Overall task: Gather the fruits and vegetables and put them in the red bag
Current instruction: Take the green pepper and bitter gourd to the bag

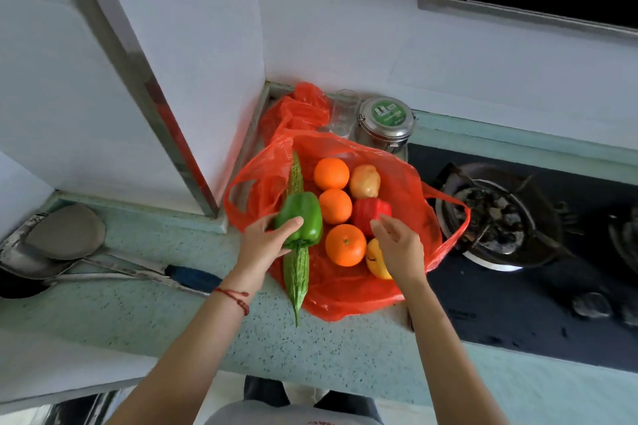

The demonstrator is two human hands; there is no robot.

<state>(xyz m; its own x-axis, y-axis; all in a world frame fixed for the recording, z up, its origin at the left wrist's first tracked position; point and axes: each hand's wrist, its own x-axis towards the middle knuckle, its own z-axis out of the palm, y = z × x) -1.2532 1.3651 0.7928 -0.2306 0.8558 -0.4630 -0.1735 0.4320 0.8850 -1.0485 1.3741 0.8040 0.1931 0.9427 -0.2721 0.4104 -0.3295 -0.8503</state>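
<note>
On the speckled green table (193, 317) beside the stove, we have the red bag (345, 293) spread flat, produce piled on it. Our left hand (266, 245) fingers grasp the green pepper (305, 217); our right hand (400, 245) hovers, fingers loose and empty, by the red pepper (366, 214), likely to gather it inward.

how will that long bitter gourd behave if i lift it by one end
The bitter gourd is long and tapered, so it will probably tip downward from an end grip. Its ridged skin should give decent grip. The green pepper lies across it, so lifting may roll that aside.
</note>
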